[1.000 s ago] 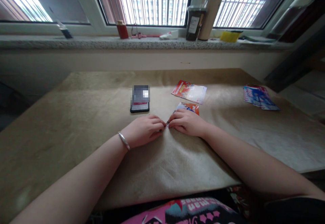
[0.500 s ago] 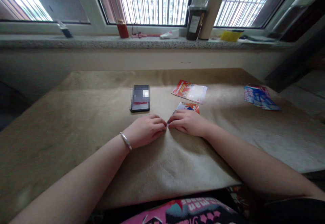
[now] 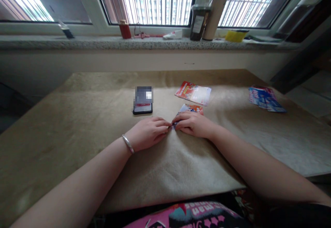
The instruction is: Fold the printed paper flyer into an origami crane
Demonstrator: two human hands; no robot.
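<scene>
Both my hands rest on the tan table [image 3: 77,124], fingertips meeting at the middle. My left hand [image 3: 148,132], with a silver bangle on its wrist, is curled and pinches the near corner of a small red-and-blue packet [image 3: 191,109]. My right hand [image 3: 192,124] lies over the same packet with its fingers closed on that edge, hiding most of it. Only the packet's far end shows beyond my right knuckles.
A black phone [image 3: 142,108] lies just beyond my left hand. A red-and-white packet [image 3: 193,93] sits farther back, and a blue packet [image 3: 265,99] lies at the right edge. The stone windowsill [image 3: 103,43] carries a red container [image 3: 124,30], a dark jar [image 3: 198,23] and a yellow object [image 3: 235,35].
Almost nothing differs: both hands keep their pinch on the packet's corner, with only slight finger shifts.
</scene>
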